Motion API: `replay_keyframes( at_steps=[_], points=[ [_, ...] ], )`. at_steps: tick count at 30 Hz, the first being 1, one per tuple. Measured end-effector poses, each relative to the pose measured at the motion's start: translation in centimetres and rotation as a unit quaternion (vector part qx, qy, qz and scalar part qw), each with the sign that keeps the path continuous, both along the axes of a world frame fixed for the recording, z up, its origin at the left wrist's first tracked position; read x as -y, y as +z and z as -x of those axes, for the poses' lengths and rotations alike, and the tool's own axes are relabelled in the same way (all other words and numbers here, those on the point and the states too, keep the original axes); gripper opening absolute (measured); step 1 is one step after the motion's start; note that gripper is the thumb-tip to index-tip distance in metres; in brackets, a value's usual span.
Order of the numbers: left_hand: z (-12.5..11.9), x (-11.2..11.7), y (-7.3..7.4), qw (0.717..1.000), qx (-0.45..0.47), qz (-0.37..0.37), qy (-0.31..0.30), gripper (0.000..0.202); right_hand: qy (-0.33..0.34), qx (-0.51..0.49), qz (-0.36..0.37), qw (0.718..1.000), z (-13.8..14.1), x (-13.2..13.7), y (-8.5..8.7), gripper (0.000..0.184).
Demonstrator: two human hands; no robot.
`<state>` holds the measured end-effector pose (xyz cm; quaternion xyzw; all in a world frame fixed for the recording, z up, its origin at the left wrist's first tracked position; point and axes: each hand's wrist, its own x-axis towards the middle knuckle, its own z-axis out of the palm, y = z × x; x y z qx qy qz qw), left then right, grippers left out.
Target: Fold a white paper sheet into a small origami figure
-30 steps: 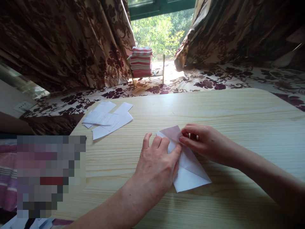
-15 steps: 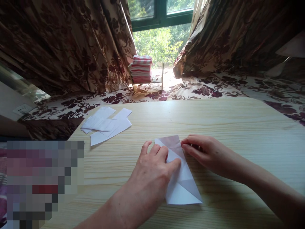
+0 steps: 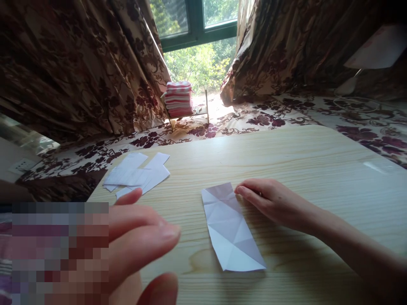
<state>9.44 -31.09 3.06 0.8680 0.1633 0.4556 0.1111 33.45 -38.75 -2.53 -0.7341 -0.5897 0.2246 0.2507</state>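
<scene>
White paper [image 3: 225, 228], a strip w/ diag. creases, lay well in from the table's [image 3: 302, 165] far edge; R hand [image 3: 265, 195] pinched its R edge, fingers narrow. L hand [image 3: 127, 254], partly pixelated, was apart from it, thumb & fingers wide. Beyond the far edge, a small rack [image 3: 207, 106] held folded red/white cloths [image 3: 178, 101]. Table was pale wood, loose sheets [image 3: 155, 173] nr far L corner; window [image 3: 197, 25] stood btwn patterned curtains [image 3: 89, 67].

- Right hand [image 3: 262, 197] pinching the creased paper [image 3: 230, 231] at its far right edge
- Left hand [image 3: 140, 248], partly pixelated, fingers and thumb apart
- Overlapping paper pieces [image 3: 136, 174] on the counter [image 3: 292, 161]
</scene>
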Motion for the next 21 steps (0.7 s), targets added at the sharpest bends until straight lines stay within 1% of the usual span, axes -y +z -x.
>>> replay_keyframes(
  at_steps=[1, 2, 3, 5, 7, 10, 12, 14, 16, 18, 21],
  points=[
    [-0.3, 0.0, 0.2, 1.000, -0.001, -0.006, -0.011, 0.029, 0.000, 0.000, -0.001, 1.000, 0.0, 0.0, 0.0, 0.035],
    [-0.8, 0.0, 0.2, 0.998, -0.035, 0.042, 0.005, 0.030, -0.001, -0.001, -0.003, 1.000, 0.1, 0.1, 0.0, 0.035],
    [-1.5, -0.1, -0.1, 0.996, -0.078, 0.052, -0.006, 0.029, -0.003, -0.001, -0.004, 1.000, 0.1, 0.1, 0.0, 0.035],
    [-2.9, -0.4, -1.1, 0.979, -0.173, 0.109, -0.013, 0.021, -0.008, 0.003, -0.009, 1.000, 0.2, 0.1, 0.0, 0.037],
    [-3.8, -0.5, -2.2, 0.960, -0.247, 0.127, -0.038, 0.019, -0.016, 0.010, -0.017, 1.000, 0.4, 0.1, 0.1, 0.038],
    [-4.4, 0.0, -3.4, 0.939, -0.320, 0.116, -0.057, 0.021, -0.029, 0.016, -0.028, 0.999, 0.8, 0.1, 0.1, 0.034],
    [-4.7, 0.3, -3.7, 0.922, -0.371, 0.094, -0.060, 0.022, -0.033, 0.026, -0.023, 0.999, 1.0, 0.1, 0.0, 0.029],
    [-5.1, 0.5, -3.6, 0.907, -0.411, 0.067, -0.063, 0.026, -0.033, 0.037, -0.013, 0.999, 1.0, -0.1, 0.0, 0.026],
    [-5.7, 0.3, -3.3, 0.899, -0.430, 0.045, -0.070, 0.029, -0.024, 0.040, -0.004, 0.999, 0.8, -0.4, 0.0, 0.025],
    [-6.4, -0.1, -3.1, 0.896, -0.435, 0.032, -0.076, 0.030, -0.010, 0.037, 0.001, 0.999, 0.3, -0.8, 0.2, 0.024],
    [-7.4, -0.6, -3.1, 0.898, -0.433, 0.024, -0.078, 0.025, -0.006, 0.035, -0.001, 0.999, -0.6, -1.1, 0.3, 0.025]
  ],
)
